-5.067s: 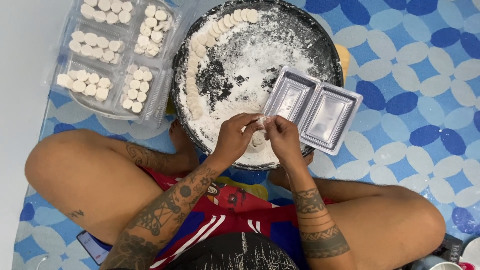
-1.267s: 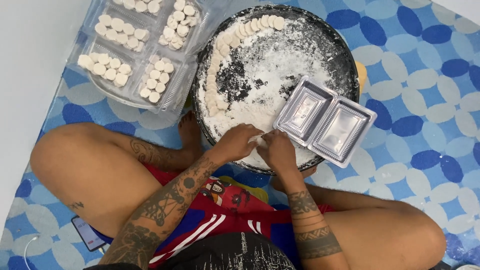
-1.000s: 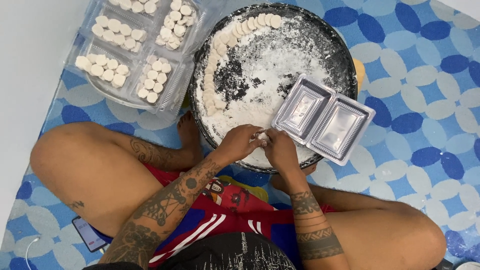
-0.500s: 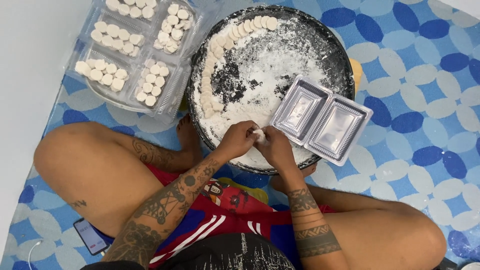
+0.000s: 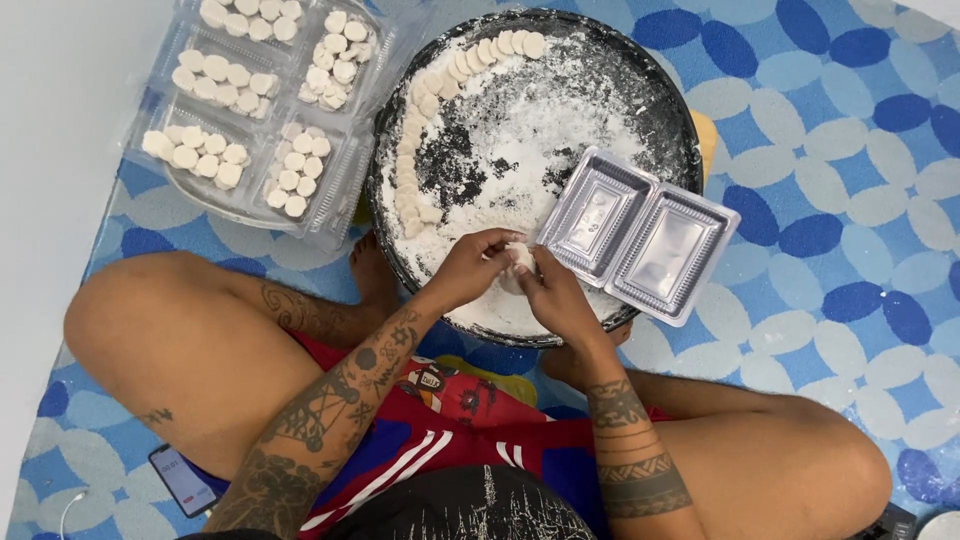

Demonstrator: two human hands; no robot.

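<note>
I look down on my own crossed legs on a blue patterned mat (image 5: 850,150). Both hands meet over the near edge of a round black tray (image 5: 672,120) dusted with flour. My left hand (image 5: 470,268) and right hand (image 5: 555,298) pinch one small white dough piece (image 5: 520,257) between the fingertips, each grip closed on it. I judge I am shaping this piece; the next move calls for setting it somewhere, perhaps with the dough row (image 5: 430,110) curving along the tray's far-left rim. A clear, empty two-part box (image 5: 640,232) rests on the tray's right side. Filled boxes (image 5: 265,105) lie beyond my left knee. A phone (image 5: 185,480) lies by my left leg. Against half a second ago, the hands have barely shifted.
</note>
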